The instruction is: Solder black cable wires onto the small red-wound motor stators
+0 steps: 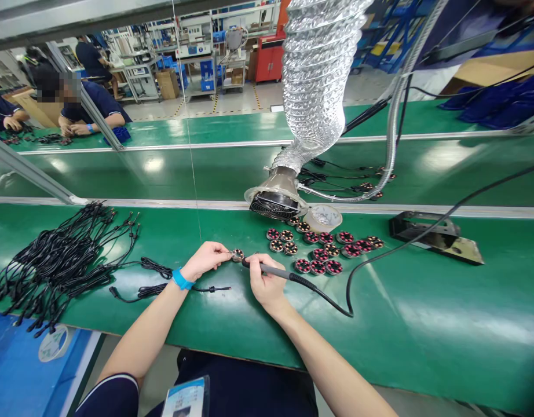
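My right hand (267, 284) grips a soldering iron (273, 270) like a pen, its tip end at a small round motor stator (237, 255) with copper windings. From the left, my left hand (206, 259) reaches the same stator with thumb and forefinger pinched at its edge. What lies between those fingertips is too small to make out. A blue band (182, 280) circles my left wrist. Just below that hand, a black cable (212, 289) lies on the green bench with its thin end pointing right. More stators (318, 267) with red or copper windings stand in groups to the right.
A large heap of black cables (54, 255) covers the bench's left. Above the stators hangs a fume extractor (278, 197) on a silver duct (319, 69). A tape roll (322, 218) and a metal iron holder (436, 234) stand behind. The iron's cord (351, 289) loops rightward. Co-workers sit beyond.
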{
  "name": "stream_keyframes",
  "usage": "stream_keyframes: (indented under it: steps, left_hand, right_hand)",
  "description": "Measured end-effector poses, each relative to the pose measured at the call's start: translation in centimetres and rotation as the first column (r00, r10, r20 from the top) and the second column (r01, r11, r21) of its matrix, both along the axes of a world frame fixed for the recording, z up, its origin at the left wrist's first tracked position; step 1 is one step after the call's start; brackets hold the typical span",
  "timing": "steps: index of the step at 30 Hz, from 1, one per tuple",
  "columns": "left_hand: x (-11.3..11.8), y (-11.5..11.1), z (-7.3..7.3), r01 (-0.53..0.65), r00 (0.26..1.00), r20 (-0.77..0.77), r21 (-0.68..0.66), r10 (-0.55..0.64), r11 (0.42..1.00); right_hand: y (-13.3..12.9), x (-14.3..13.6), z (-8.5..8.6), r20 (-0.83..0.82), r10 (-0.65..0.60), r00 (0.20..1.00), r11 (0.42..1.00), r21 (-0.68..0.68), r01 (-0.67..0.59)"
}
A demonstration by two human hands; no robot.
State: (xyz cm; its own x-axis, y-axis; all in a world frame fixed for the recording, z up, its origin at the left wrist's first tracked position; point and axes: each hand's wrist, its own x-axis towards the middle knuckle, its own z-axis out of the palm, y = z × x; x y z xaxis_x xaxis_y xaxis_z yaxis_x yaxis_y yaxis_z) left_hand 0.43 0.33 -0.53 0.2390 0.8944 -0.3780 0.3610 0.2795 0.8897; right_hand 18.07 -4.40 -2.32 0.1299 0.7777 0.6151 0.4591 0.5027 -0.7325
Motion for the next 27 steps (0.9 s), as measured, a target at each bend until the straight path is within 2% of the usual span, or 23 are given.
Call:
stream_keyframes:
  steps: [27]
  left_hand:
    - [-0.03,0.07,-0.14,0.016,0.999,-0.031,-0.004,-0.016,1.0]
  right_hand:
    - [0.34,0.52,-0.14,-0.022,-0.095,0.995,0.995,0.006,0.095]
